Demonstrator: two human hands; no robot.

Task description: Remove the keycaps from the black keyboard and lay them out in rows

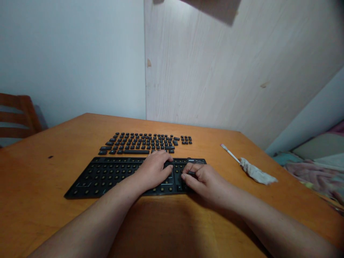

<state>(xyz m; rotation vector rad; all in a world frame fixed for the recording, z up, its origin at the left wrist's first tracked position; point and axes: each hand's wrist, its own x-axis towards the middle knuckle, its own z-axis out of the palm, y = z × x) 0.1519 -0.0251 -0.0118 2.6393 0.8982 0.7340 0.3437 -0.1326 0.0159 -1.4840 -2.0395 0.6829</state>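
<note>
A black keyboard (92, 184) lies on the table, most of its visible key positions bare of caps and showing small pale stems. My left hand (154, 171) rests on its right-centre part with fingers stretched out and palm down. Over the number pad at the right end, my right hand (202, 179) is closed in a pinch. Something dark shows between those fingers, too hidden to name. Behind the keyboard, loose black keycaps (142, 141) are laid out in rows like a key layout, with the long space bar cap (136, 152) at the front.
The orange-brown wooden table (53, 218) reaches back to the wall. On the right lie a thin white stick-like tool (230, 152) and a crumpled whitish cloth (256, 172). A small dark piece (50, 157) sits at far left, near a wooden chair (27, 116). Fabric (309, 175) is heaped beyond the right edge.
</note>
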